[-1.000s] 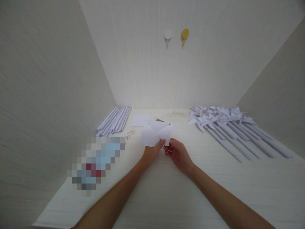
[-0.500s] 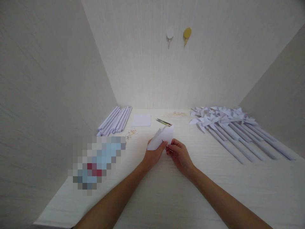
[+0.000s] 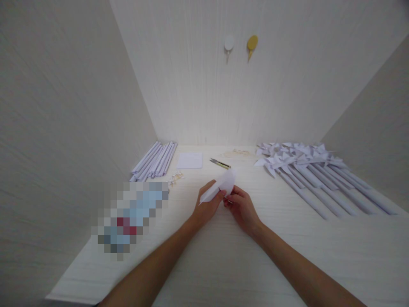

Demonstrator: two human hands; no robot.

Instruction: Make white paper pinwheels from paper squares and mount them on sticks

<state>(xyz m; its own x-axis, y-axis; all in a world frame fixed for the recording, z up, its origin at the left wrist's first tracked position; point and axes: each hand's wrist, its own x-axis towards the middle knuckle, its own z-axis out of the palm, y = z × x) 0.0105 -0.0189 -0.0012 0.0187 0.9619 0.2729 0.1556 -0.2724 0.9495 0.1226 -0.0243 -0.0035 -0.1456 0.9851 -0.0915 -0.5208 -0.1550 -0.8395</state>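
A white sheet of paper (image 3: 227,182), bent and partly folded over, is held up over the middle of the table. My left hand (image 3: 206,208) grips it from the lower left, thumb pressed on its face. Closed in a pinch, my right hand (image 3: 242,209) is at the sheet's lower right edge; its fingertips are partly hidden. Just beyond the paper lies a pair of small thread snips (image 3: 220,163). Finished-looking paper pinwheels (image 3: 287,155) on rolled paper sticks (image 3: 315,187) are piled at the right.
Rolled paper tubes (image 3: 155,161) lie at the back left, beside a stack of square paper (image 3: 189,160). Small pale pieces (image 3: 175,178) are scattered nearby. A blurred-out object (image 3: 134,219) lies at the left. Two hooks, one white (image 3: 228,43) and one yellow (image 3: 252,42), hang on the back wall (image 3: 191,94).
The sheet has tilted and its upper part bends further toward the right. Both hands stay nearly in place, and more of the snips now shows.
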